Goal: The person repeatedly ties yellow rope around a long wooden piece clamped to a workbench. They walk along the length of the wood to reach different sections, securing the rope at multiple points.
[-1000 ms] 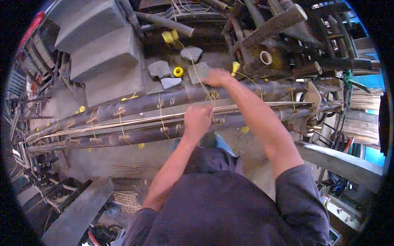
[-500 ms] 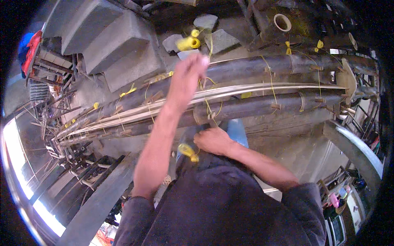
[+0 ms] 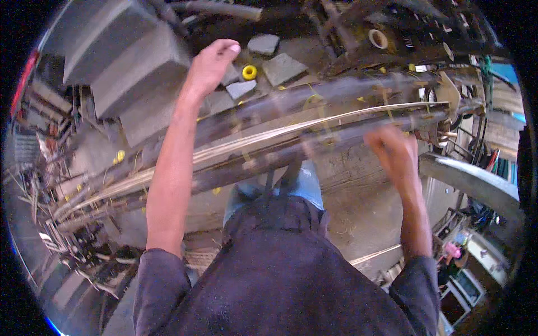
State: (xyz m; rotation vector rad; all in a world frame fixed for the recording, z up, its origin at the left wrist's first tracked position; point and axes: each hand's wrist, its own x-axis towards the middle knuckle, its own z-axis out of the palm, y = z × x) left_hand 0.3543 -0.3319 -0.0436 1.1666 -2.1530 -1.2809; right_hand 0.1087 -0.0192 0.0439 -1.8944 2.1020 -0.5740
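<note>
My left hand (image 3: 216, 63) is raised beyond the far pole, near the grey stones, with its fingers closed and the thumb pressed against them. Whatever it may pinch is too small to make out. My right hand (image 3: 393, 147) hovers at the right, by the near dark pole (image 3: 347, 133), its curled fingers smeared by motion. Between this pole and the far dark pole (image 3: 347, 89) runs a bundle of long pale strips (image 3: 269, 134). Yellow ties (image 3: 315, 102) cross the poles, blurred. A yellow roll (image 3: 249, 72) lies among the stones.
Flat grey stones (image 3: 284, 69) lie on the floor past the poles. Concrete steps (image 3: 137, 75) rise at the far left. A wooden end plate (image 3: 448, 94) stands at the poles' right end. A pale beam (image 3: 473, 176) slants nearby at the right.
My left hand has moved left and away from the poles. My right hand has gone from my lap out to the right. The view has shifted, and the yellow bundle at my waist no longer shows.
</note>
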